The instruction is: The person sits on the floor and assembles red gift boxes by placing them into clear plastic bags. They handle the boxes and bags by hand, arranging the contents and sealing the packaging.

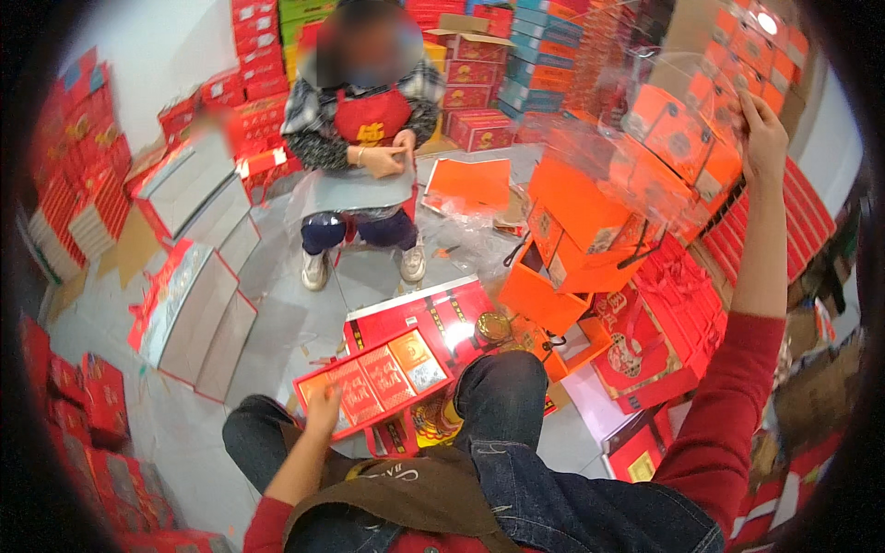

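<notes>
Across my lap lies an open red gift box (376, 417) with a row of small red-and-gold packs (346, 398) and a silvery pack (419, 365) at its right end. My left hand (323, 412) is at its left end, fingers curled over the packs there; the exact grip is blurred. Up at the right, my raised right hand (763, 138) has its fingers closed at clear plastic film (678, 83) beside orange boxes (668, 134). Under the gift box is a larger red box (456, 311), with a round gold-lidded jar (493, 326) on it.
Opposite sits a person in a red apron (369, 118), hands together over a grey tray (355, 192). Open orange boxes (544, 286) with cord handles pile up right of centre. Red gift bags (659, 323) lie beyond my right knee. Open box shells (198, 313) stand at left.
</notes>
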`<state>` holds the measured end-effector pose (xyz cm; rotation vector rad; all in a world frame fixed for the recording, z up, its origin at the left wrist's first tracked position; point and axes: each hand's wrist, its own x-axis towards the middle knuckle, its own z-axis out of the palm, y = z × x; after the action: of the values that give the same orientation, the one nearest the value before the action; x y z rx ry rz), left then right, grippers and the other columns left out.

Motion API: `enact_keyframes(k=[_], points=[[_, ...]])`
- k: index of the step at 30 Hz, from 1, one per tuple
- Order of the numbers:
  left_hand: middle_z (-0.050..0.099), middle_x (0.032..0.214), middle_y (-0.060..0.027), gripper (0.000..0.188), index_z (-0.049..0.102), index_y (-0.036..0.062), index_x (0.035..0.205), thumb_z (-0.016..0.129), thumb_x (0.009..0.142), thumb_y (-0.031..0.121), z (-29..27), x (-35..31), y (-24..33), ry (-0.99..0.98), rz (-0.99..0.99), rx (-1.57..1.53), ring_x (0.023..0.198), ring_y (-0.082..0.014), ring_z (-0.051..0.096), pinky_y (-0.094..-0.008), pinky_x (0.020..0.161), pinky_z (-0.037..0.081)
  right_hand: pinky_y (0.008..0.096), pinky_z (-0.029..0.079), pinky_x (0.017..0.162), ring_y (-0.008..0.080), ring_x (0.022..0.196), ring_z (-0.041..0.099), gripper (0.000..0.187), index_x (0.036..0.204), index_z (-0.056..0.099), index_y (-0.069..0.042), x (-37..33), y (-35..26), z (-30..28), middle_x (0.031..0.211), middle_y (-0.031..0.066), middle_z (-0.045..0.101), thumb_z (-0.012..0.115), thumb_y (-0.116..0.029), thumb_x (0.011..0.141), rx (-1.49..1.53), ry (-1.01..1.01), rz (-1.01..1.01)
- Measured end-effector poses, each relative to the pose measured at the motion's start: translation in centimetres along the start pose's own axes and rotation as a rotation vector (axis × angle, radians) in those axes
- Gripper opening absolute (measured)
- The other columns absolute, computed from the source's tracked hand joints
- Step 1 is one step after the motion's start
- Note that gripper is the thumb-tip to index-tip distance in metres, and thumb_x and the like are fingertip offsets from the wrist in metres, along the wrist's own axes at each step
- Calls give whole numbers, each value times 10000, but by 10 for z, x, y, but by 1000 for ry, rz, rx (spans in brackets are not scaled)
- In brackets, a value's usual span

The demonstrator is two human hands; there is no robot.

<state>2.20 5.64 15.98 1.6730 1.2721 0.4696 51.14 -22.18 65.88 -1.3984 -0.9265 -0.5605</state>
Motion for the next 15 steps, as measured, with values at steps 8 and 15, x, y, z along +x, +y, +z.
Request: enact_keyframes(k=[8, 15], points=[[238, 1448, -163, 846, 154, 18, 1418, 447, 865, 587, 5, 50, 111, 35, 179, -1031, 1297, -298, 310, -450, 1043, 258, 169, 346, 478, 54, 546, 460, 187, 996, 584, 25, -131, -38, 115, 751, 25, 580, 522, -136, 923, 322, -350, 163], [241, 1430, -208, 922, 168, -24, 1396, 437, 834, 655, -5, 32, 76, -140, -1, -1269, 1297, -311, 307, -426, 1021, 302, 179, 389, 486, 78, 549, 488, 162, 988, 588, 10, -234, -27, 183, 738, 43, 590, 524, -120, 916, 667, -518, 530]])
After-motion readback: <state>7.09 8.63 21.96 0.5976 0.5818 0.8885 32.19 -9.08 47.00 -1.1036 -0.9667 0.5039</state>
